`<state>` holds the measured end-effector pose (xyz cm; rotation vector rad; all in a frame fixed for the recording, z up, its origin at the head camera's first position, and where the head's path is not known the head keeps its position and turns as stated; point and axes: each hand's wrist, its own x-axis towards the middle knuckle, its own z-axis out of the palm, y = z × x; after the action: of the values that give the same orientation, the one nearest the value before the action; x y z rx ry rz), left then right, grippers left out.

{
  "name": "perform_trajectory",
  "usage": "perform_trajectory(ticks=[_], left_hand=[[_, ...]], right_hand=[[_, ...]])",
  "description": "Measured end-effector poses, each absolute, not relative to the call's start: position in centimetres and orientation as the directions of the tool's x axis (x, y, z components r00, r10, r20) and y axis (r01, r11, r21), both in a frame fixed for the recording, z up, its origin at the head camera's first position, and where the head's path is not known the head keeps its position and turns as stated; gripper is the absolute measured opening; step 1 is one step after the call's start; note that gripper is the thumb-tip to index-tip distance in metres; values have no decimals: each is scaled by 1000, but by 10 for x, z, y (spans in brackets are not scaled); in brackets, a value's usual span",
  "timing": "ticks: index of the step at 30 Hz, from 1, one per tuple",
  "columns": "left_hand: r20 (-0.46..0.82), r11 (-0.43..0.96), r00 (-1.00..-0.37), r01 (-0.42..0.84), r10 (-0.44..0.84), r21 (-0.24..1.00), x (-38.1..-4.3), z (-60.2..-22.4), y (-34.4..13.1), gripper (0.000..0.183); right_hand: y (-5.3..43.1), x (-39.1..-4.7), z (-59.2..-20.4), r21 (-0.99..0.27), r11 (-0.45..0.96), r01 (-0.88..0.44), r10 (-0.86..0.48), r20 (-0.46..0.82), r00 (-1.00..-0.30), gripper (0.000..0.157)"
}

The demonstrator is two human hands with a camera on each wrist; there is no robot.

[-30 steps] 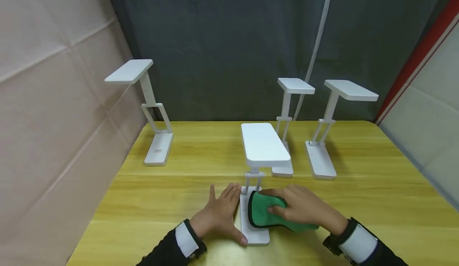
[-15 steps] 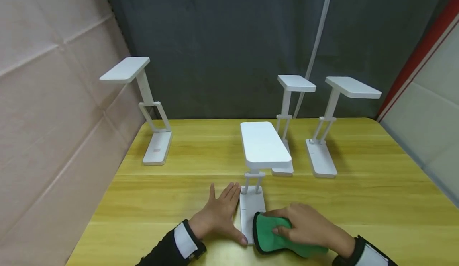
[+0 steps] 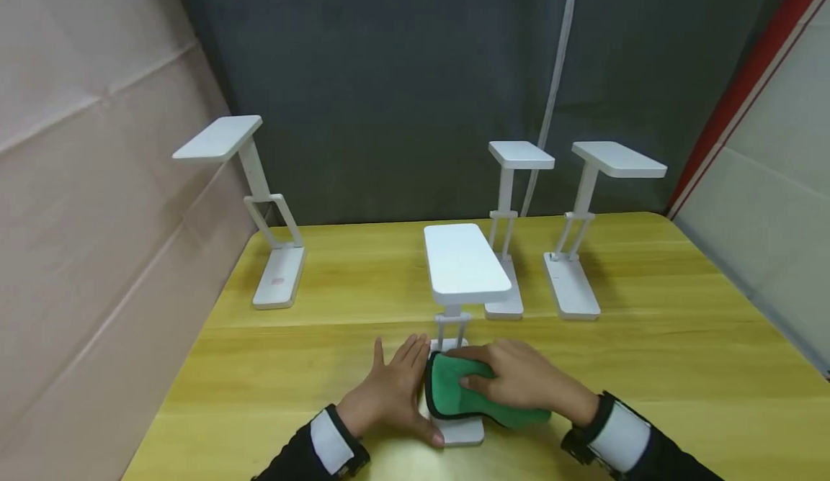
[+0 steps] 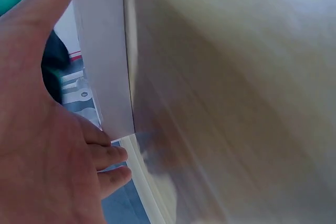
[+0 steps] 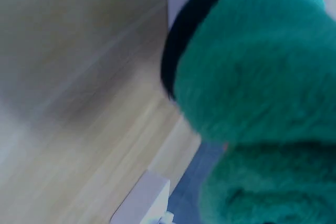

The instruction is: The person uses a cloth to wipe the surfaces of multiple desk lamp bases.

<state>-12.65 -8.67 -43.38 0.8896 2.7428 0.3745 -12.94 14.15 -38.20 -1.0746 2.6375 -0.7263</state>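
Pinching green cloth (image 3: 462,389), right hand (image 3: 521,373) is holding it crosswise on lamp base (image 3: 463,432); left hand (image 3: 387,396), fingers spread, is seemingly touching its left edge.

I can read no lettering, number or sign from where I work. On the base (image 3: 283,265) of the far-left white lamp (image 3: 255,171), I see one faint mark (image 3: 277,280), too small to make out.

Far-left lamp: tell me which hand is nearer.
Left: the left hand is in front of the far-left lamp and to its right; the right hand, holding the cloth, is farther right.
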Motion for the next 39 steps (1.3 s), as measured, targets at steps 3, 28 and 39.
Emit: perform_trajectory(ticks=[3, 28, 39], left_hand=[[-134, 786, -796, 528, 590, 322, -124, -438, -88, 130], [-153, 794, -788, 552, 596, 254, -126, -433, -87, 130], [-132, 789, -789, 557, 600, 260, -125, -436, -89, 131]], right_hand=[[129, -136, -394, -442, 637, -632, -684, 55, -728, 36], [161, -106, -381, -634, 563, -531, -761, -147, -632, 30], [164, -146, -398, -453, 627, -634, -713, -6, -701, 35]])
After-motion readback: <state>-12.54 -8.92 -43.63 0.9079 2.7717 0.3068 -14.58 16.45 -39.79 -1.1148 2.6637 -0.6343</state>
